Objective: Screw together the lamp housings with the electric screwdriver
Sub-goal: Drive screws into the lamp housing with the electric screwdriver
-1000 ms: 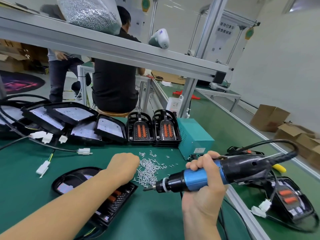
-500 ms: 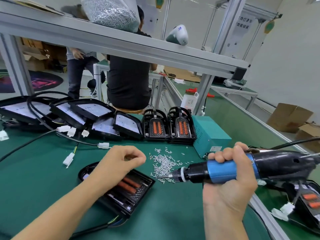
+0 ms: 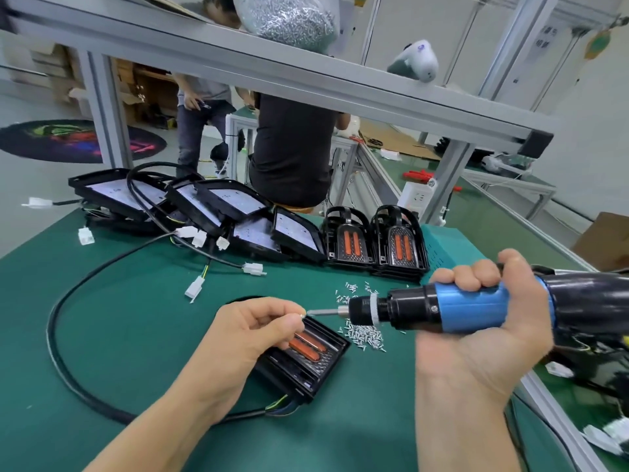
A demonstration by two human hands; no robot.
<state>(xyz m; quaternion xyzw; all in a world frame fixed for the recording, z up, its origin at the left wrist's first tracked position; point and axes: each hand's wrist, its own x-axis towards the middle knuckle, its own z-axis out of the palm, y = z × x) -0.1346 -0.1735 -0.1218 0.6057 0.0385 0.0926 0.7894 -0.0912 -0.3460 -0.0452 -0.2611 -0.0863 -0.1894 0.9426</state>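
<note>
Green bench (image 3: 112, 321): 1 lamp housing (image 3: 303, 359), loose screws (image 3: 364, 333), black cable (image 3: 64, 349), row of housings (image 3: 238, 216) at back, teal box (image 3: 449, 245).

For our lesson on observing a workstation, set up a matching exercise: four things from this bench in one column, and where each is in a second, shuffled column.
Things:
1. electric screwdriver
2. loose screws
3. bag of screws
4. single screw

Places:
A. on the overhead shelf
B. pinched in the left hand
C. scattered on the green mat
D. gripped in the right hand

Pairs: 1-D, 2-C, 3-A, 4-B
</note>
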